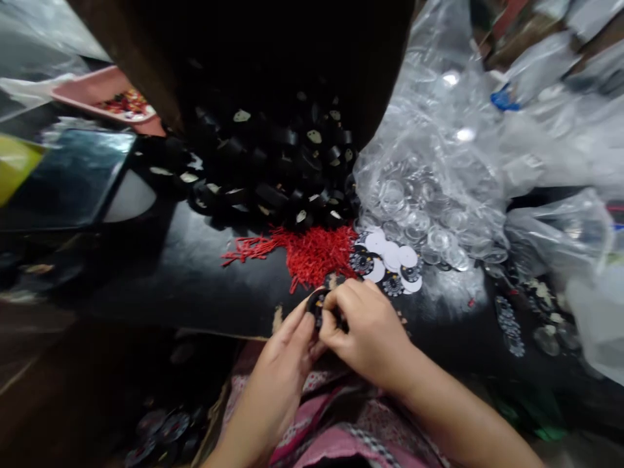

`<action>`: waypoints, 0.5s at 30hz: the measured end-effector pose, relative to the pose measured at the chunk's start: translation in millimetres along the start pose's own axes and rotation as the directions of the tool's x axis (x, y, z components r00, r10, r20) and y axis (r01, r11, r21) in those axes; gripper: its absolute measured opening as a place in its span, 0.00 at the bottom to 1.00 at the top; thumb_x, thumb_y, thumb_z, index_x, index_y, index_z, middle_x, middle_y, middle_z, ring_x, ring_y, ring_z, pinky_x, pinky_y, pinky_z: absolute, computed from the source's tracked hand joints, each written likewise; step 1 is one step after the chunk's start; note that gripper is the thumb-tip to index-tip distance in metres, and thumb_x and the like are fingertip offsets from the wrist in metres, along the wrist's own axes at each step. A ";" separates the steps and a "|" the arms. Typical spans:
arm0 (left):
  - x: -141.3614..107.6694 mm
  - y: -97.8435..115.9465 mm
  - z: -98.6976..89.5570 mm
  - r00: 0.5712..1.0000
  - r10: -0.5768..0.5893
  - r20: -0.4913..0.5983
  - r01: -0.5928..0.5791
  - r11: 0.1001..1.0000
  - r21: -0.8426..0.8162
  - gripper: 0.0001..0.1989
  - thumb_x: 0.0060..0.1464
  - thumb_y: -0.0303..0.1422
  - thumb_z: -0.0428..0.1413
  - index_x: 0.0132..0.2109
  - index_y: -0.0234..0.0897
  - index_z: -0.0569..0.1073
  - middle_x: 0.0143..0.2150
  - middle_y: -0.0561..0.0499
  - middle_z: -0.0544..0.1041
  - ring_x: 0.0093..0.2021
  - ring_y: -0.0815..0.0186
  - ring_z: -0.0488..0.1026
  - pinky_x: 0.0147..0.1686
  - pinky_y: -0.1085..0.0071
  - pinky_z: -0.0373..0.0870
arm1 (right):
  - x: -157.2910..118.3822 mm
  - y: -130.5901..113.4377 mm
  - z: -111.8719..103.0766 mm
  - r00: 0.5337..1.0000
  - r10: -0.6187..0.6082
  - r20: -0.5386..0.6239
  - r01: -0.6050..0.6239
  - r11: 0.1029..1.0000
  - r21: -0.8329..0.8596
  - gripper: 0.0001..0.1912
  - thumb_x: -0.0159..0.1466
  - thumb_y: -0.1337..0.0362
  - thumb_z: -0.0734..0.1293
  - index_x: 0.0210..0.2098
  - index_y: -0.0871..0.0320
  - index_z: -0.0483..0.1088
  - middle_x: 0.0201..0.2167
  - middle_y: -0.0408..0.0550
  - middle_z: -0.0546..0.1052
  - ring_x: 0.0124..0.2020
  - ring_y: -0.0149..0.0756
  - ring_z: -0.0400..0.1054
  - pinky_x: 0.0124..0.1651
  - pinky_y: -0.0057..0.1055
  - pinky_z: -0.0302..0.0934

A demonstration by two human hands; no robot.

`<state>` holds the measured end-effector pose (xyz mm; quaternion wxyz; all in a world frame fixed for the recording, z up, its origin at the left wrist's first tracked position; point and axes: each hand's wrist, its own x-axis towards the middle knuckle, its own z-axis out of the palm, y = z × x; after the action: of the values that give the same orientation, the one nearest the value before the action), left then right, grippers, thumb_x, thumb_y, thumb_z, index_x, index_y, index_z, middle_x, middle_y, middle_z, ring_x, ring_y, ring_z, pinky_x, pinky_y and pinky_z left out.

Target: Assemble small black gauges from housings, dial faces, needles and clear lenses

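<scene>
My left hand is closed around a small round black dial case, held at the table's front edge above my lap. My right hand reaches over the case with thumb and forefinger pinched at its face; whatever lies between those fingertips is hidden. Just beyond my hands lies a heap of thin red pointers. To its right are scattered round dial cards, some white side up, others showing black printed faces.
Many black round cases spill from a large dark container behind the pointers. A clear plastic bag of transparent discs stands at the right. A pink tray with small coloured bits sits at the far left. More dials lie at the right.
</scene>
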<state>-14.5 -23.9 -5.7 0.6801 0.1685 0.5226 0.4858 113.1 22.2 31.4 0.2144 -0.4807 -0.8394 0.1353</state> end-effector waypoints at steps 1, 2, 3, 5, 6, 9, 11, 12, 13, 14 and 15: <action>0.0 -1.3 3.1 1.000 -0.019 -0.023 0.018 0.998 -0.054 0.20 0.54 0.47 0.62 0.51 0.45 0.78 0.58 0.48 0.76 0.62 0.51 0.69 0.59 0.58 0.69 | 1.5 -1.9 -1.2 0.998 0.055 0.011 -0.055 0.998 0.029 0.06 0.62 0.71 0.61 0.29 0.58 0.66 0.28 0.45 0.72 0.31 0.35 0.64 0.39 0.33 0.56; 0.3 -2.5 5.2 0.999 -0.014 -0.037 0.011 0.997 -0.072 0.20 0.54 0.47 0.61 0.51 0.46 0.78 0.58 0.48 0.76 0.62 0.50 0.68 0.59 0.57 0.69 | 2.8 -3.4 -2.9 0.993 0.114 0.031 -0.116 0.991 0.068 0.05 0.62 0.70 0.63 0.29 0.58 0.66 0.27 0.44 0.72 0.30 0.33 0.63 0.38 0.32 0.56; 1.0 -3.4 6.1 0.999 0.018 -0.041 -0.020 0.999 -0.044 0.21 0.54 0.48 0.61 0.52 0.47 0.77 0.58 0.49 0.76 0.63 0.51 0.68 0.60 0.57 0.67 | 3.8 -3.7 -5.1 0.984 0.169 0.060 -0.175 0.978 0.116 0.05 0.61 0.70 0.64 0.29 0.57 0.67 0.27 0.42 0.71 0.29 0.32 0.63 0.37 0.31 0.56; 3.9 -4.5 4.2 0.992 0.124 -0.023 -0.121 0.987 0.110 0.21 0.55 0.47 0.61 0.55 0.50 0.76 0.60 0.51 0.75 0.65 0.53 0.65 0.65 0.56 0.60 | 4.4 1.3 -10.8 0.962 0.229 0.145 -0.259 0.937 0.235 0.04 0.61 0.70 0.66 0.29 0.57 0.68 0.26 0.40 0.71 0.28 0.30 0.63 0.34 0.28 0.56; 5.8 -4.8 2.0 0.986 0.170 -0.002 -0.166 0.965 0.202 0.21 0.55 0.46 0.61 0.55 0.50 0.76 0.61 0.51 0.74 0.66 0.53 0.63 0.67 0.55 0.55 | 4.6 7.9 -14.2 0.956 0.226 0.185 -0.273 0.915 0.296 0.04 0.62 0.69 0.66 0.30 0.57 0.69 0.26 0.40 0.72 0.28 0.29 0.65 0.33 0.27 0.57; 12.1 -6.2 -4.6 0.978 0.201 0.051 -0.207 0.945 0.254 0.22 0.57 0.44 0.60 0.57 0.48 0.74 0.61 0.49 0.73 0.66 0.51 0.63 0.67 0.53 0.54 | 9.5 45.9 -24.0 0.958 0.263 0.114 -0.286 0.905 0.314 0.07 0.67 0.63 0.64 0.35 0.57 0.73 0.32 0.44 0.77 0.34 0.32 0.70 0.39 0.29 0.62; 14.9 -8.3 -6.3 0.984 0.165 0.067 -0.172 0.977 0.122 0.24 0.58 0.45 0.58 0.60 0.46 0.72 0.61 0.48 0.73 0.63 0.51 0.67 0.64 0.53 0.61 | 18.1 80.6 -28.7 0.912 0.392 -0.118 -0.390 0.920 0.041 0.11 0.68 0.59 0.63 0.43 0.58 0.74 0.41 0.52 0.78 0.39 0.38 0.72 0.44 0.37 0.63; 15.8 -9.6 -6.3 0.986 0.148 0.074 -0.152 0.986 0.065 0.24 0.58 0.45 0.58 0.60 0.46 0.71 0.61 0.48 0.73 0.61 0.51 0.69 0.62 0.54 0.64 | 23.2 97.6 -30.6 0.894 0.420 -0.157 -0.439 0.890 -0.124 0.13 0.67 0.59 0.65 0.46 0.60 0.74 0.44 0.57 0.77 0.41 0.43 0.72 0.46 0.42 0.62; 16.4 -10.7 -5.9 0.987 0.135 0.084 -0.139 0.990 0.036 0.23 0.59 0.44 0.58 0.60 0.45 0.71 0.62 0.48 0.73 0.61 0.51 0.70 0.61 0.56 0.67 | 28.1 113.0 -32.5 0.888 0.425 -0.173 -0.453 0.873 -0.179 0.14 0.65 0.60 0.67 0.47 0.61 0.74 0.45 0.61 0.77 0.43 0.48 0.72 0.48 0.47 0.61; 17.0 -11.7 -5.4 0.987 0.127 0.101 -0.131 0.991 0.033 0.23 0.58 0.44 0.59 0.59 0.45 0.72 0.62 0.49 0.73 0.61 0.52 0.70 0.60 0.58 0.68 | 32.2 125.7 -34.5 0.889 0.422 -0.179 -0.454 0.862 -0.223 0.15 0.64 0.60 0.68 0.47 0.62 0.75 0.45 0.62 0.77 0.43 0.50 0.72 0.48 0.49 0.61; 17.5 -12.2 -4.9 0.985 0.124 0.117 -0.129 0.991 0.037 0.22 0.59 0.43 0.59 0.58 0.45 0.73 0.62 0.49 0.73 0.61 0.53 0.70 0.59 0.60 0.69 | 35.0 135.1 -36.7 0.894 0.414 -0.171 -0.445 0.864 -0.236 0.14 0.64 0.61 0.68 0.46 0.62 0.75 0.44 0.62 0.77 0.43 0.51 0.72 0.48 0.50 0.61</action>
<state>-13.2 -16.4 -26.3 0.6729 0.2440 0.4814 0.5059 216.7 121.0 12.9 0.1594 -0.6872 -0.7078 0.0364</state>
